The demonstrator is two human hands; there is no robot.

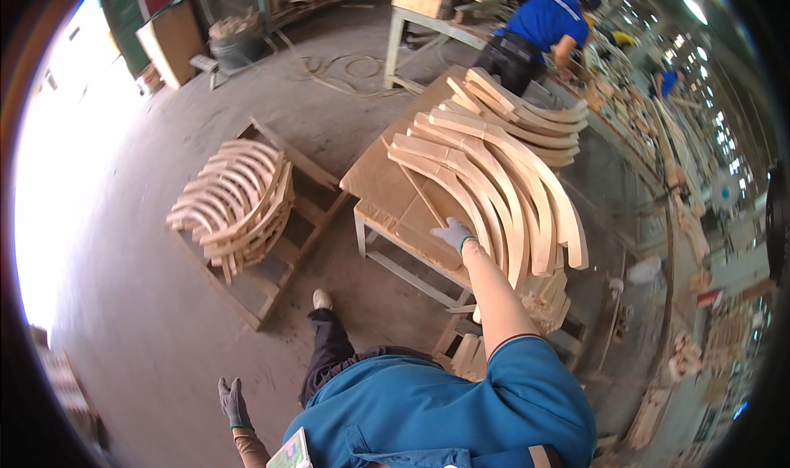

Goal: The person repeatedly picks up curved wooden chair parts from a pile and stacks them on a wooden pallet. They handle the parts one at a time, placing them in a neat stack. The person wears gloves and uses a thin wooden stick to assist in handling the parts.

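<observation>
My right hand (453, 234), in a pale grey glove, reaches over a worktable (370, 184) with a brown board top. Its thumb and fingers close round the near end of a thin wooden stick (417, 186), which slants away across the board. Right beside that hand lies a row of long curved wooden pieces (502, 184), side by side, some overhanging the table's near right side. Away from everything, my left hand (234, 404) hangs low at the left, gloved in grey, its fingers apart and nothing in them.
A stack of shorter curved wooden pieces (234, 196) rests on a wooden pallet (267, 299) left of the table. Behind the table a person in a blue shirt (539, 27) bends over another bench. A hose (346, 69) coils on the floor. More wood pieces (469, 357) lie beneath the table's near side.
</observation>
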